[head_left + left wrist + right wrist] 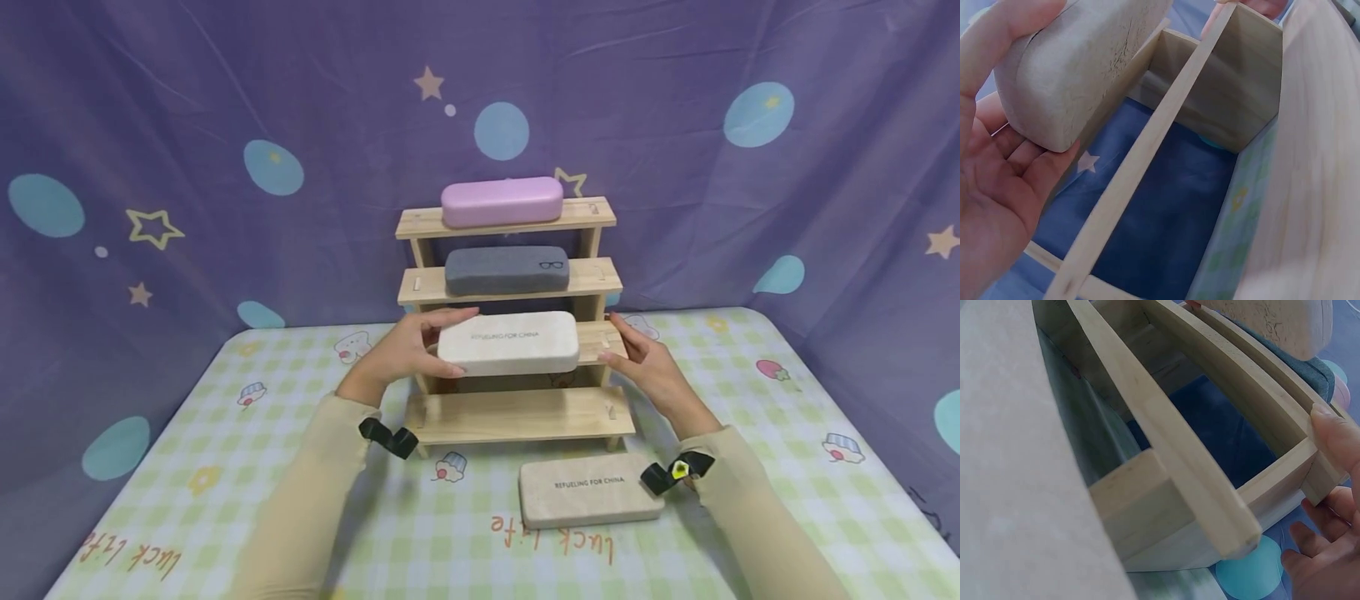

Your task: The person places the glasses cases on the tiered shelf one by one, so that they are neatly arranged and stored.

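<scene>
My left hand (408, 350) grips the left end of a white glasses case (510, 342) printed "REFUELING FOR CHINA", thumb in front and fingers behind. In the left wrist view the case (1075, 69) is tilted, its end between thumb and fingers. It overlaps the third board from the top of a wooden stepped rack (517, 415) in the head view. My right hand (648, 367) pinches the right end of that same board. The right wrist view shows the thumb on the board's end (1322, 478) and the other fingers curled below.
A pink glasses case (502, 202) lies on the top board, and a grey-blue case (507, 270) with a glasses print on the second. Another beige case (588, 492) lies on the checked tablecloth (247, 467), in front of the rack near my right wrist. A purple curtain (337, 75) hangs behind.
</scene>
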Demonstrator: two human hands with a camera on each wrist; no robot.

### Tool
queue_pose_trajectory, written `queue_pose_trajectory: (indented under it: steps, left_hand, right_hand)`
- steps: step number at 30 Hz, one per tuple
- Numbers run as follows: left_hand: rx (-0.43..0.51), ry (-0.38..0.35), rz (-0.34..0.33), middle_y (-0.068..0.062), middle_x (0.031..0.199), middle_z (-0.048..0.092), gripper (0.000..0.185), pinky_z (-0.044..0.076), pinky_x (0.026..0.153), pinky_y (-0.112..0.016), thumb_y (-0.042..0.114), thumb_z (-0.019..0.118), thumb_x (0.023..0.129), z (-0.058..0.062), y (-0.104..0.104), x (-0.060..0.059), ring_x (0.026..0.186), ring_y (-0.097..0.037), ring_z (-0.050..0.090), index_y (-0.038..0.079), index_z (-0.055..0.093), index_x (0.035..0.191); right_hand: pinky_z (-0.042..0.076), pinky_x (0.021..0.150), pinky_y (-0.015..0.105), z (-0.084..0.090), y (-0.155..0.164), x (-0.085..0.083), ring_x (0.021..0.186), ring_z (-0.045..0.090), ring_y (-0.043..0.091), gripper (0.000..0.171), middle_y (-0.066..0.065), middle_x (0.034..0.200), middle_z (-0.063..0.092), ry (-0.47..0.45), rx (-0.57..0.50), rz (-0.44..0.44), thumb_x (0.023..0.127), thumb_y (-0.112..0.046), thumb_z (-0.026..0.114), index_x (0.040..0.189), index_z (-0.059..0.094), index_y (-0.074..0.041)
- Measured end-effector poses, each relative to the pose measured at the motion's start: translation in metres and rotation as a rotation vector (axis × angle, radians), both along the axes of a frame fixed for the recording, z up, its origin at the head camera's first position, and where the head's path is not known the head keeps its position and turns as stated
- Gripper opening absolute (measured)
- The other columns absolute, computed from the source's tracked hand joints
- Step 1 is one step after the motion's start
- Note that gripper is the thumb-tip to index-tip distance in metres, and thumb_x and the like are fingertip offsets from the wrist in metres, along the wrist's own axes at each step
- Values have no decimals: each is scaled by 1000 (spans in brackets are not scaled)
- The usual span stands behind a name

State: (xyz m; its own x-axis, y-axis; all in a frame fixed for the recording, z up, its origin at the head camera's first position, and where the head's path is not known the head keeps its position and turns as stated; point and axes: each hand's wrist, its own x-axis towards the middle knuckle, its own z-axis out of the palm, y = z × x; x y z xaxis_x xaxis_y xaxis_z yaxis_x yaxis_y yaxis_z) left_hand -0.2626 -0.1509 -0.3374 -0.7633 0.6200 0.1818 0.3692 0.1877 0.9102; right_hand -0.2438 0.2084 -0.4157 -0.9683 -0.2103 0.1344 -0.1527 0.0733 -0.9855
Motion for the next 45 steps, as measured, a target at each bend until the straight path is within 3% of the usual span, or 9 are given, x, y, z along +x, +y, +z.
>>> queue_pose_trajectory:
  steps: [4,8,11,14,25,31,38,43,45]
  left_hand:
    - [9,-32,2,-18,133,51,80,52,74,-26,-8,79,66,-3,4,-3,89,-13,60,2,47,138]
    - [-53,37,26,-11,114,59,77,43,57,-21,-3,81,67,-5,7,-8,61,-8,47,5,49,137]
    - [-94,91,36,-6,98,58,76,34,48,-22,1,83,68,-5,8,-11,49,-10,31,7,50,136]
    - [-98,83,24,-7,93,57,76,35,47,-23,2,82,69,-6,10,-13,48,-10,32,7,50,137]
    - [-92,16,35,-11,101,63,79,44,54,-22,-1,81,68,-11,7,-19,59,-10,47,6,47,139]
    - [-124,5,66,-1,67,49,79,39,50,-22,0,82,68,-12,6,-22,55,-11,40,5,47,138]
    - [-107,-49,46,-1,81,59,80,42,52,-23,-2,80,69,-11,6,-24,59,-11,47,5,44,140]
    - [-157,-14,38,-4,81,57,79,40,51,-23,2,80,71,-12,4,-24,56,-11,43,6,43,141]
    - [-175,16,35,-5,89,59,78,40,52,-22,4,80,72,-13,3,-24,57,-10,42,7,44,141]
  right_hand:
    - [30,103,16,1,-1,0,141,18,27,74,12,156,16,8,-2,3,92,-11,62,149,16,-1]
    - [31,102,15,1,-1,1,141,19,28,74,12,155,17,14,2,-2,91,-10,62,149,16,-1]
    - [31,101,15,0,0,0,141,19,28,74,12,155,17,12,1,-2,92,-11,62,149,16,-1]
    - [32,101,15,-1,0,-1,141,20,28,74,12,155,17,10,0,-2,92,-11,61,149,16,-2]
    - [33,99,13,0,-1,0,140,20,28,74,13,155,17,6,-1,-2,91,-11,62,149,16,-2]
    - [34,98,13,0,0,0,140,21,28,74,13,155,17,-2,-6,0,92,-11,61,150,16,-3]
    - [33,100,14,-1,0,0,141,20,27,74,12,155,18,-2,-6,-2,92,-12,61,150,16,-2]
    - [33,100,14,-1,-1,0,141,20,27,73,12,155,17,3,-14,0,92,-11,61,150,16,-3]
    - [33,100,14,-1,-1,0,141,20,27,73,13,155,17,4,-15,0,92,-11,61,150,16,-2]
